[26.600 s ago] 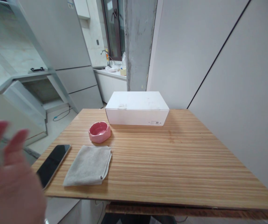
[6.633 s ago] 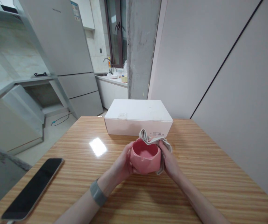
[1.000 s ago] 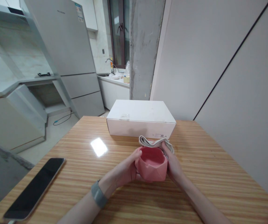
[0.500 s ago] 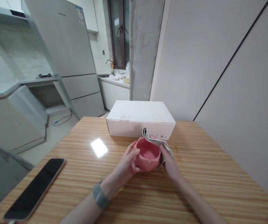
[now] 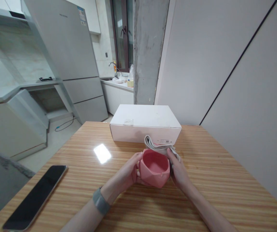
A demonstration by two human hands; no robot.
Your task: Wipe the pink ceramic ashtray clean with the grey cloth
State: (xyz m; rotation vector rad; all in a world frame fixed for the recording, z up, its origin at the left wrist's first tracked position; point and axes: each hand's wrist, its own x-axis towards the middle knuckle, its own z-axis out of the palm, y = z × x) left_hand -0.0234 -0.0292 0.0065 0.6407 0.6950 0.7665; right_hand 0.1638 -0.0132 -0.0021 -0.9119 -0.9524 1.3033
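A pink faceted bowl (image 5: 154, 169) is held just above the wooden table (image 5: 225, 193), tilted with its opening toward me. My left hand (image 5: 126, 175) grips its left side, fingers wrapped round the wall. My right hand (image 5: 179, 170) presses a folded grey cloth (image 5: 156, 144) against the bowl's right and far side; the cloth bunches up over the far rim. A grey band sits on my left wrist (image 5: 99, 202).
A white cardboard box (image 5: 144, 124) lies behind the bowl at the table's far edge. A black phone (image 5: 35, 196) lies face up near the table's left front corner. A concrete pillar (image 5: 148, 51), a wall and a fridge (image 5: 68, 48) stand beyond.
The bowl has tipped and shifted slightly toward me and to the right. The cloth moved along the far rim with my right hand. Long before, bowl and cloth lay on the table at left.
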